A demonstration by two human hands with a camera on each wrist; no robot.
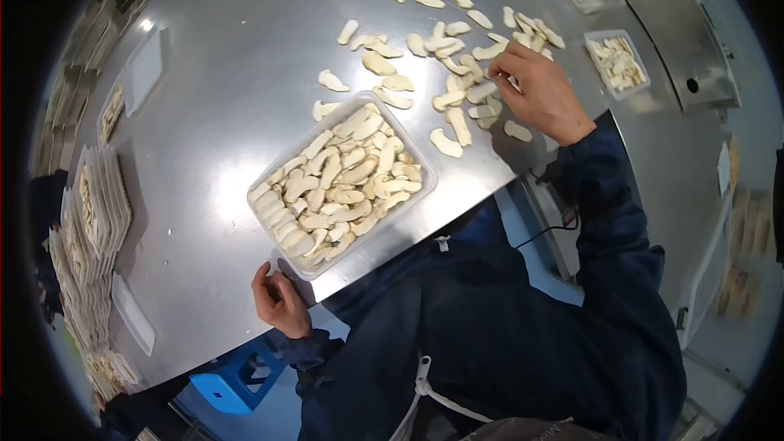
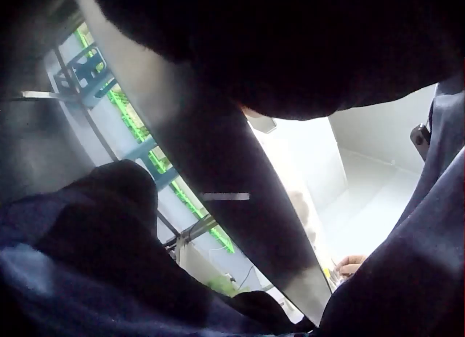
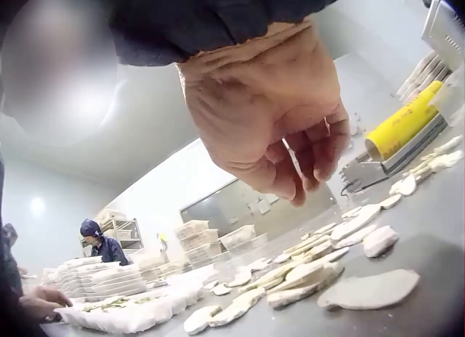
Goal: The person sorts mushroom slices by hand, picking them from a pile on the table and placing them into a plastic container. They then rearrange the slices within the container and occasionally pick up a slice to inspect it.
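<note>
Pale mushroom slices (image 1: 459,126) lie scattered over the steel table, and my right hand (image 1: 537,91) hangs just above them. Its fingers bend loosely downward; in the right wrist view nothing shows between the fingertips (image 3: 296,195), with slices (image 3: 370,289) lying below. A clear plastic tray (image 1: 434,170) at the table's near side is filled with more slices, those along its left end set in a neat row. My left hand (image 1: 282,304) is by the tray's near corner at the table edge, fingers loosely curled and holding nothing. Dark sleeves cover most of the left wrist view.
Stacked white trays (image 1: 104,204) stand along the left edge, with an empty white tray (image 1: 147,69) farther back. Beyond my right hand sits a small tray of slices (image 1: 646,82) beside a steel unit (image 1: 670,33). Under the table is a blue stool (image 1: 224,392). Another person (image 3: 107,248) works in the background.
</note>
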